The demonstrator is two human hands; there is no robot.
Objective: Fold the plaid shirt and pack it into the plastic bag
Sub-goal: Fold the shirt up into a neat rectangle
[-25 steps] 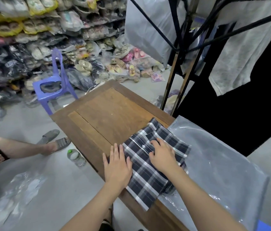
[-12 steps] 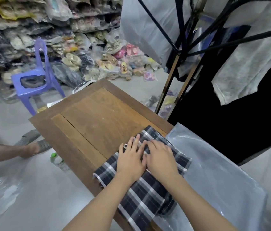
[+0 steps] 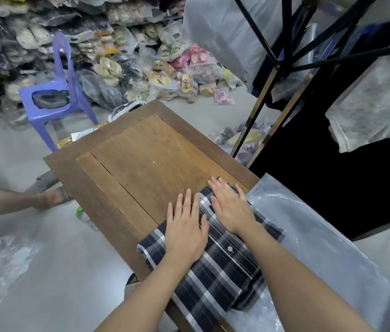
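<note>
Both hands are down flat on the plaid shirt (image 3: 215,267) now, palms pressing, fingers spread and gripping nothing. The left hand (image 3: 185,233) sits on the shirt's left half, its fingertips reaching past the cloth onto the bare wooden table (image 3: 141,159). The right hand (image 3: 231,207) lies just beside it, covering the far end of the shirt, where the cloth nearly meets the table's far right edge.

The shirt itself is a narrow folded strip at the table's near right corner, its near end hanging off the front edge. Its right side rests on the plastic bag (image 3: 321,248), which lies flat and spills off the table to the right. I can't tell where the bag's mouth is from here.

By my reckoning, this is the smoothing step, with the packing not yet begun. And here's the worry: that dangling end could drag the strip toward the floor once the palms lift, undoing the fold. The bag is slick, too, and half off the table, so a push could send shirt and bag sliding off together. If the strip needs another fold, a loose layer may bunch underneath. Beyond the table, a purple chair (image 3: 55,97) and bagged stock, all well clear.
</note>
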